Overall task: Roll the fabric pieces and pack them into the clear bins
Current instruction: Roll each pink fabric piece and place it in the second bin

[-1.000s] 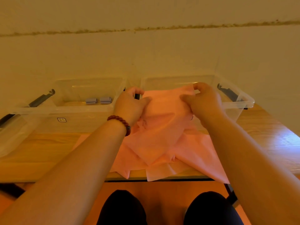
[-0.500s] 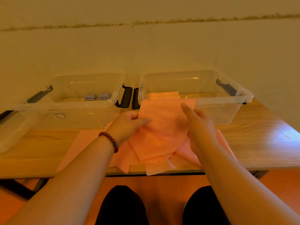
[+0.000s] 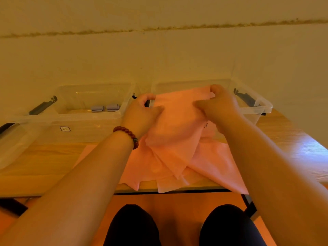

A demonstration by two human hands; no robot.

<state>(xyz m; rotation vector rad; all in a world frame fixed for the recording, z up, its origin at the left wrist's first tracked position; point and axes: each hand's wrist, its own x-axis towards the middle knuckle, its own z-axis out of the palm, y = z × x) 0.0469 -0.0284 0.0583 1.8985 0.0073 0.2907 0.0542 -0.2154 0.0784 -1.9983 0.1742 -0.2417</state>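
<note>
A pink fabric piece is held up in front of the right clear bin. My left hand pinches its upper left corner and my right hand pinches its upper right corner. Its lower end hangs down onto a pile of more pink fabric pieces spread on the wooden table. The left clear bin holds two small grey-blue fabric rolls near its back right. The held fabric hides most of the right bin's inside.
Both bins stand side by side against the wall, with black handles at their outer ends. Part of another clear bin or lid shows at the far left. The fabric pile overhangs the table's front edge above my knees.
Half a second ago my hands were low on the pile near the table. Both have risen and moved away from me, lifting a pink piece up by its top corners in front of the right bin.
</note>
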